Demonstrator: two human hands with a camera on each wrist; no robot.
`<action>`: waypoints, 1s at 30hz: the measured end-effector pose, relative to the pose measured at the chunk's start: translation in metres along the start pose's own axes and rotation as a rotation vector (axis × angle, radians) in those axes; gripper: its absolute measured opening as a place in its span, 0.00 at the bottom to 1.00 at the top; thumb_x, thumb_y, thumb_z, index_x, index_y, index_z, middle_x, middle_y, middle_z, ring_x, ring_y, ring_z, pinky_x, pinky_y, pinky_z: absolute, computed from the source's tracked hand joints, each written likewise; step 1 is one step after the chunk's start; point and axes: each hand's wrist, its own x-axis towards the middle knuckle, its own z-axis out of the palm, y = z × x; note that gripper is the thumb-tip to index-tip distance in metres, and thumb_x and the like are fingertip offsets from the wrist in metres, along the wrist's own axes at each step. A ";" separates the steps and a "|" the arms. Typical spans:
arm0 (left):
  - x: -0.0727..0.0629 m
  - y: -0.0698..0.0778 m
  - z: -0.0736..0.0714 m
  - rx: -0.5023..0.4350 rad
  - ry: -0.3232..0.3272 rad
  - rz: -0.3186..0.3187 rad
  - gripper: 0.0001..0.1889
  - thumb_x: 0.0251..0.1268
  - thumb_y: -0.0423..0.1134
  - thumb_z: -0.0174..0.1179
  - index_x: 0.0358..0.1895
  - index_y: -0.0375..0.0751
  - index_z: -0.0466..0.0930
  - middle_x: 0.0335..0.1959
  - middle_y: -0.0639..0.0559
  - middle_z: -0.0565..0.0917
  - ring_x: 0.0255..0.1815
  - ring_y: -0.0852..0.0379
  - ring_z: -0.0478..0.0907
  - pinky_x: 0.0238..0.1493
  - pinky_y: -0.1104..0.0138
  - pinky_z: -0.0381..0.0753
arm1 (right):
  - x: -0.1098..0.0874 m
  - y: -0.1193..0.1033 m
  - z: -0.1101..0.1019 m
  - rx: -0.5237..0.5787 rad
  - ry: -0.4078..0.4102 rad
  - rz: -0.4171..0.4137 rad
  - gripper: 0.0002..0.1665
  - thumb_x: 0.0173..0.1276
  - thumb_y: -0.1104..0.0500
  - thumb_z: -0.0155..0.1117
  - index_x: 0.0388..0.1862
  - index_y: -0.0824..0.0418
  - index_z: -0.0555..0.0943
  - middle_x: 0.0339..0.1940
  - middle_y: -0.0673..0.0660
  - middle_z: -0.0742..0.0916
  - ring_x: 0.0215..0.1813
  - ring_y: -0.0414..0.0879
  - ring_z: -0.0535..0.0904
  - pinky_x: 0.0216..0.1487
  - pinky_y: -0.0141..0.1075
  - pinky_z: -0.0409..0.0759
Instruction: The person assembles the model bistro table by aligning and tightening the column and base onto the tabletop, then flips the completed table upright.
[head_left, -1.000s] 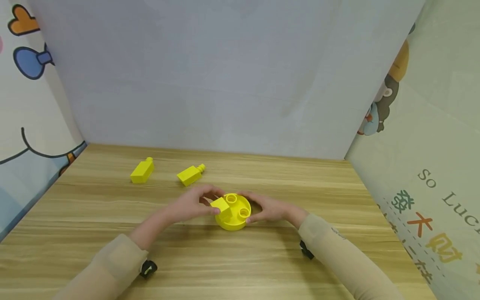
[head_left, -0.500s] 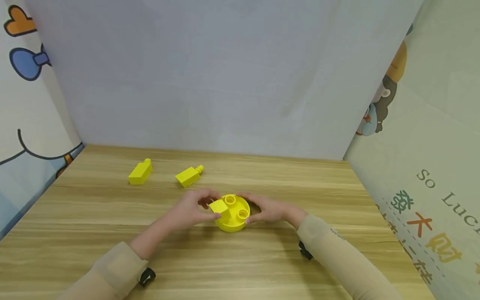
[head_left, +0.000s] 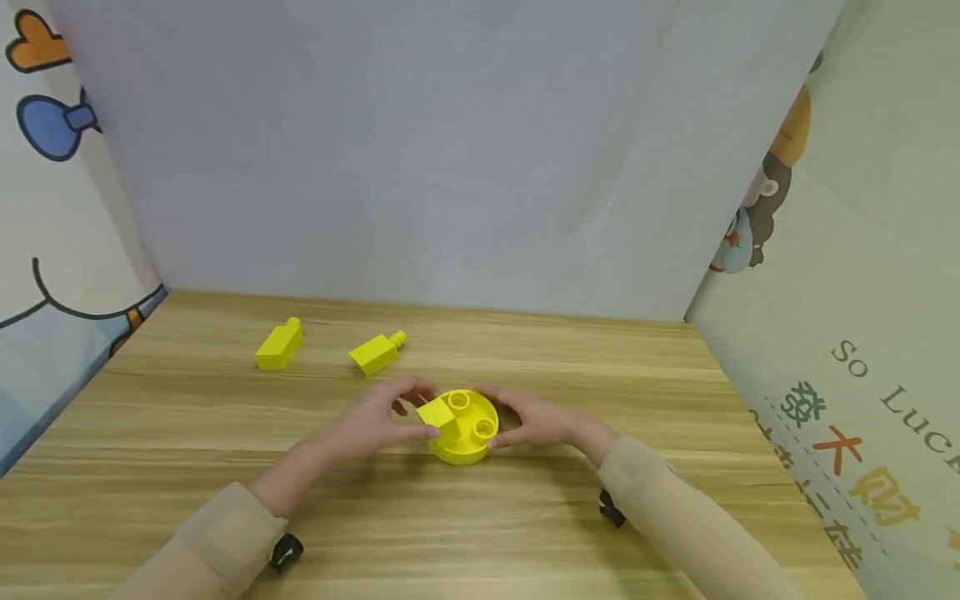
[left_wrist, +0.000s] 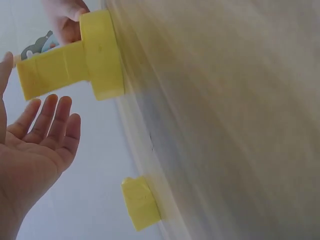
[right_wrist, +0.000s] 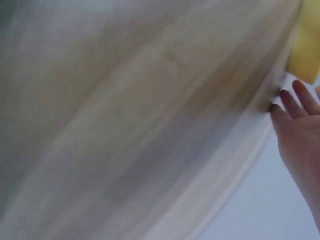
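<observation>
A yellow round base with two visible ring sockets rests on the wooden table. One rectangular yellow block stands upright in its left part, its lower end inside the base. My left hand surrounds that block loosely; in the left wrist view its fingers are fairly straight and slightly apart from the block, with the thumb close to its top end. At the right side of the base, my right hand holds the rim between thumb and fingers. The right wrist view shows only part of the base.
Two more yellow blocks, each with a narrow ridged peg, lie behind and left of the base: one block farther left, another block nearer. A pale grey wall stands behind the wooden table, with printed panels at both sides.
My left hand's fingers have loosened and drawn slightly away from the upright block. My right hand stays at the rim of the base. The whole head view has shifted slightly.
</observation>
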 end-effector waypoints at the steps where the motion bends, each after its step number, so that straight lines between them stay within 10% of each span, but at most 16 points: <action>1: 0.000 -0.002 -0.002 -0.003 0.004 0.002 0.28 0.54 0.49 0.69 0.56 0.40 0.74 0.49 0.49 0.80 0.48 0.53 0.76 0.48 0.58 0.77 | -0.002 -0.002 0.000 -0.001 0.015 -0.005 0.50 0.61 0.45 0.66 0.75 0.53 0.53 0.74 0.53 0.62 0.74 0.50 0.56 0.73 0.50 0.54; 16: 0.010 -0.043 -0.043 0.137 0.203 -0.076 0.35 0.57 0.48 0.67 0.65 0.38 0.66 0.62 0.41 0.73 0.63 0.43 0.68 0.62 0.47 0.67 | -0.019 -0.050 0.024 0.077 0.371 -0.100 0.41 0.57 0.54 0.71 0.68 0.63 0.66 0.65 0.58 0.75 0.66 0.52 0.70 0.61 0.48 0.73; 30: 0.018 -0.090 -0.055 0.146 0.204 -0.214 0.35 0.60 0.43 0.65 0.68 0.35 0.62 0.66 0.36 0.67 0.66 0.37 0.62 0.64 0.44 0.62 | -0.008 -0.086 0.063 0.398 0.641 0.038 0.34 0.54 0.57 0.73 0.59 0.62 0.72 0.55 0.58 0.80 0.55 0.54 0.74 0.53 0.53 0.76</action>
